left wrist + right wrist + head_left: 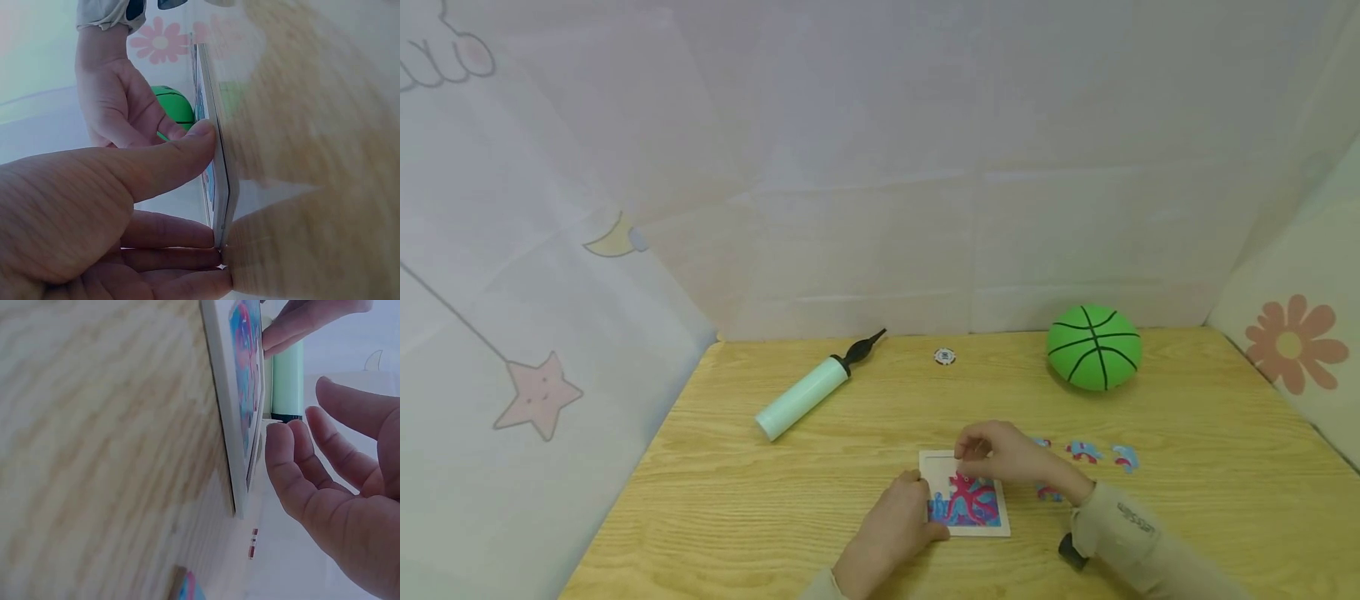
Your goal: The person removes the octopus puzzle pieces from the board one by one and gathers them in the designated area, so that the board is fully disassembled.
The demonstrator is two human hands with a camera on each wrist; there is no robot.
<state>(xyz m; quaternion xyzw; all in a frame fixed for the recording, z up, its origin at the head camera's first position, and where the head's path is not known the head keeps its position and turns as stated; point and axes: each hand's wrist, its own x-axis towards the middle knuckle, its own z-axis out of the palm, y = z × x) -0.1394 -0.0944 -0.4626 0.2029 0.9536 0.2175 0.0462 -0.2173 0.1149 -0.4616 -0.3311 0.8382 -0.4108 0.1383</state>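
A square jigsaw puzzle board (964,530) with a white frame lies on the table. Its picture of a pink octopus on blue is partly filled in, with bare backing at the upper left. My left hand (891,521) holds the board at its near left corner, thumb (181,153) on the near edge and fingers along the left side. Above the board's far right part hovers my right hand (1003,454). In the right wrist view its fingers (284,462) are loosely bent, with the thumb apart and nothing seen between them.
Several loose puzzle pieces (1084,452) lie right of the board, some partly behind the right forearm. Farther back are a mint-green hand pump (805,396), a poker chip (945,357) and a green ball (1093,347) with black lines. Fabric walls border the wooden table (715,500).
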